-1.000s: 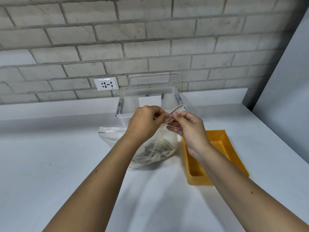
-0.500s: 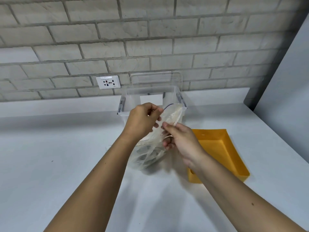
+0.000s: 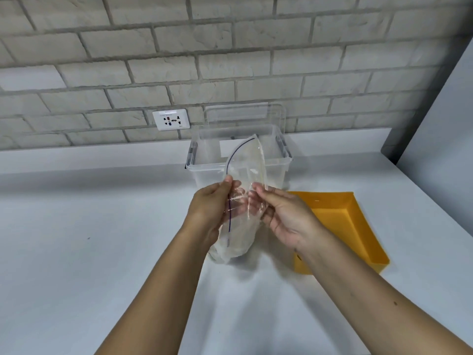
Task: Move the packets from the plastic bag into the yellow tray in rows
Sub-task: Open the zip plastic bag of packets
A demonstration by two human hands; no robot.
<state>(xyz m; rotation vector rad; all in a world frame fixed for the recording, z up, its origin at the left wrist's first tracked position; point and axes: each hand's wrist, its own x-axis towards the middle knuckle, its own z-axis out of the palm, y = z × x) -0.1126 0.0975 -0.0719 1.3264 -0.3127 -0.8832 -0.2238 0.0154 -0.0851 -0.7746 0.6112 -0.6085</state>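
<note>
Two bare forearms are reaching in from 6 o'clock over the white table (image 3: 76,252), and the hands are meeting at the middle of the view. The left hand (image 3: 207,213) is pinching one lip of the plastic bag (image 3: 244,180) between thumb and curled fingers, beside its dark zip line. The right hand (image 3: 289,221) is pinching the opposite lip, its fingers curled behind the film. The bag is standing upright between them, its bottom seemingly resting on the table and its mouth bowing apart toward 12 o'clock. The packets are not showing plainly, only a cloudy mass low in the bag. At 4 o'clock from the bag the yellow tray (image 3: 358,226) is lying with no packets showing in it. At 12 o'clock a clear box (image 3: 204,172) is standing behind the bag, and at 11 o'clock a socket (image 3: 171,119) is sitting in the brick wall (image 3: 230,60). The person is probably opening the bag, so no row is started. Next, one hand needs to hold the mouth wide while the other reaches in.
</note>
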